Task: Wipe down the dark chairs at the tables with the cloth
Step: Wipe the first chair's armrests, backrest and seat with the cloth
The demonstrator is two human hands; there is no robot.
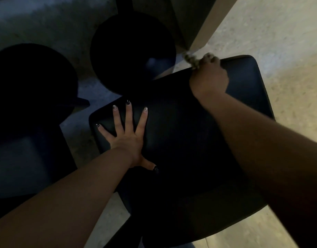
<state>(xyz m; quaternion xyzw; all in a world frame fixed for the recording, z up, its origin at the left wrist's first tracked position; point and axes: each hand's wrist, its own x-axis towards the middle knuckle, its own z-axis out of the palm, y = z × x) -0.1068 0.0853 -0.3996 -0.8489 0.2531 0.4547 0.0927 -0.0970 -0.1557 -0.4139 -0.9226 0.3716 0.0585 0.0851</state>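
Observation:
A dark chair [181, 133] with a smooth black seat fills the middle of the head view. My left hand [126, 133] presses flat on the seat's left side, fingers spread and straight. My right hand [208, 77] reaches to the seat's far edge and grips a light, crumpled cloth [190, 59]. Only a blurred end of the cloth sticks out past my fingers at the chair's edge.
A round black table base [132, 51] stands just beyond the chair. Another dark chair [25, 140] sits at the left. A light table leg or panel [207, 27] rises at the top right, above pale flooring [288, 77].

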